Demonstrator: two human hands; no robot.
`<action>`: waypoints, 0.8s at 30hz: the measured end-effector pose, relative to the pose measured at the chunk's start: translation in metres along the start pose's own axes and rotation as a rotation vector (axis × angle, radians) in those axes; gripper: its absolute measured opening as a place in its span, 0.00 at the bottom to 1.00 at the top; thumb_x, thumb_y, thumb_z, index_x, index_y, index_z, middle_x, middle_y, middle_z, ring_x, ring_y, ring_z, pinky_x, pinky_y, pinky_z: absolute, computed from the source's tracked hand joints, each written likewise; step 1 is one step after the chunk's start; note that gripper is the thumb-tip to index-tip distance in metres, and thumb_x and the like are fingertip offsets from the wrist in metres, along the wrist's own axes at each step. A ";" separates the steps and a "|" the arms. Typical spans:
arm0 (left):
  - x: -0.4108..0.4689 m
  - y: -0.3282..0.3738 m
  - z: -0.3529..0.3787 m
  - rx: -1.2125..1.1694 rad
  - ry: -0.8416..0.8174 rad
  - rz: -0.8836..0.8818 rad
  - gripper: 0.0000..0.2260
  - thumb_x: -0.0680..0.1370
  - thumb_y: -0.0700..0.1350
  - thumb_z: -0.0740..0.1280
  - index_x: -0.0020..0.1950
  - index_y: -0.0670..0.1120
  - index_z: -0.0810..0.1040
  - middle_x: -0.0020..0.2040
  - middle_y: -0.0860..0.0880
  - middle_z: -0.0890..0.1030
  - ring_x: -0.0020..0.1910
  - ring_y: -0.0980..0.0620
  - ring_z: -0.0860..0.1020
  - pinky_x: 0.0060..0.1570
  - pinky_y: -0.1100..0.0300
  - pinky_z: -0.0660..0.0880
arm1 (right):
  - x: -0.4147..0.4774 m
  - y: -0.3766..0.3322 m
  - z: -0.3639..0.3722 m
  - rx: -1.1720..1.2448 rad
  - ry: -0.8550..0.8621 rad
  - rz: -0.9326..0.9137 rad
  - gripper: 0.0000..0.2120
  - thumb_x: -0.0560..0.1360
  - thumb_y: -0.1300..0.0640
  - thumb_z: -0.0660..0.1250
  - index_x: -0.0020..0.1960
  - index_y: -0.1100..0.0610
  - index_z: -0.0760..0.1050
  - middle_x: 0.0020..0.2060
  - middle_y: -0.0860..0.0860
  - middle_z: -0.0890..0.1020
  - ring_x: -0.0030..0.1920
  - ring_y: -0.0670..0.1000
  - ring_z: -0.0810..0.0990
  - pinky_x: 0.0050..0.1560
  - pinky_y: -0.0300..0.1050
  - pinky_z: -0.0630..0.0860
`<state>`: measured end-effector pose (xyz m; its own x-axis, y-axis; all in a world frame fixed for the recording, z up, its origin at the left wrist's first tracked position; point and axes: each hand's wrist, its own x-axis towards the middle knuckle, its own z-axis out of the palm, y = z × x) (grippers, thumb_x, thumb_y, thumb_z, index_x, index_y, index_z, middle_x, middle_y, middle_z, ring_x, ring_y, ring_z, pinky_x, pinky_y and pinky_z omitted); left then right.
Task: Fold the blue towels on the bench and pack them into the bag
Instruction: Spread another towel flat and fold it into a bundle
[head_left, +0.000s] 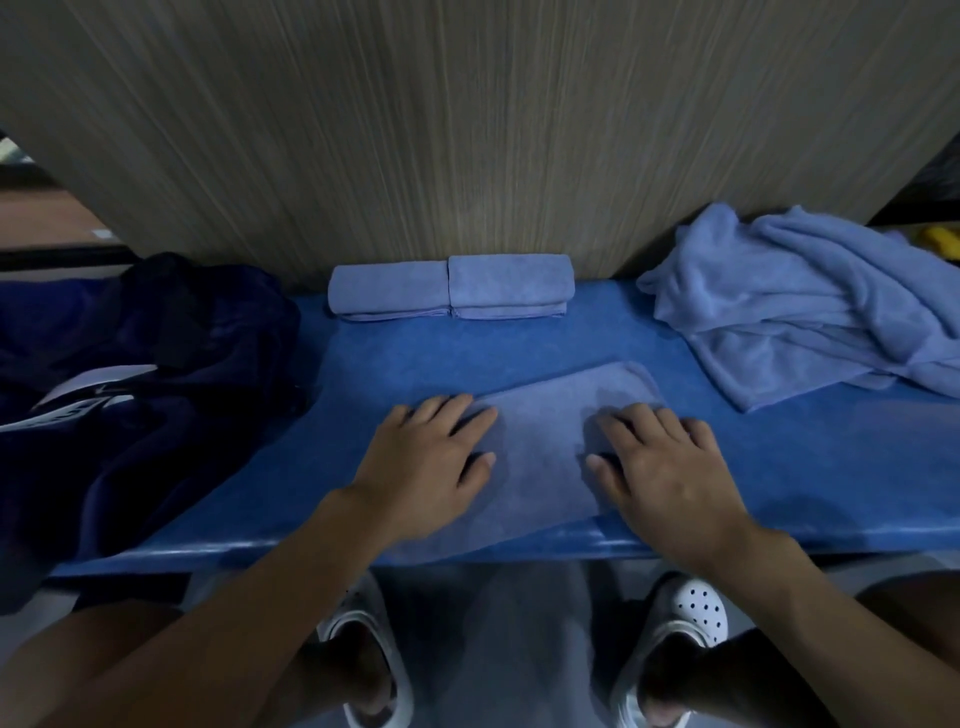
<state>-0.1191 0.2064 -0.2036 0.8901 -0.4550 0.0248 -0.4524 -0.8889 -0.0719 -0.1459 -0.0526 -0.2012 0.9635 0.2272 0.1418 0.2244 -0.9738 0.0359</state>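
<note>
Left hand (431, 457) flat, fingers spread and straight, pressing the left part of the part-folded towel (545, 447). It grips nothing.
Right hand (660, 467) likewise flat, palm down on the towel's right side, fingers extended, no pinch.
Towel lies at the middle of the blue bench (779, 467), its near end reaching the front edge.
Two folded towels (452, 286) sit side by side, touching, at the back against the wood panel (467, 130).
Unfolded towel pile (805, 306) lies at the right end.
Dark bag (130, 389) lies at the left end, well apart from both hands.
</note>
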 end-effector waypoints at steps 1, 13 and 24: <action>-0.003 0.000 -0.003 0.022 0.037 -0.005 0.24 0.78 0.58 0.52 0.64 0.48 0.77 0.61 0.47 0.78 0.56 0.44 0.77 0.51 0.49 0.72 | 0.004 -0.002 0.000 0.016 0.013 -0.021 0.24 0.76 0.42 0.53 0.59 0.54 0.78 0.54 0.52 0.79 0.54 0.57 0.77 0.55 0.57 0.69; -0.001 0.014 0.000 -0.032 -0.062 0.114 0.28 0.81 0.56 0.45 0.78 0.46 0.62 0.79 0.48 0.61 0.77 0.50 0.59 0.71 0.49 0.64 | 0.018 -0.011 0.001 0.028 -0.013 0.075 0.23 0.76 0.43 0.52 0.53 0.56 0.78 0.50 0.54 0.79 0.49 0.58 0.76 0.49 0.54 0.69; 0.003 0.001 -0.010 -0.048 -0.013 0.054 0.24 0.80 0.54 0.50 0.67 0.43 0.75 0.67 0.46 0.75 0.67 0.47 0.73 0.60 0.49 0.73 | 0.053 -0.033 0.005 0.123 -0.071 -0.052 0.26 0.75 0.41 0.50 0.60 0.54 0.78 0.58 0.51 0.77 0.57 0.54 0.74 0.55 0.53 0.68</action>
<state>-0.1177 0.2038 -0.1932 0.8646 -0.5023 0.0093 -0.5020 -0.8645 -0.0250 -0.1018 -0.0085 -0.1993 0.9570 0.2809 0.0723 0.2864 -0.9547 -0.0805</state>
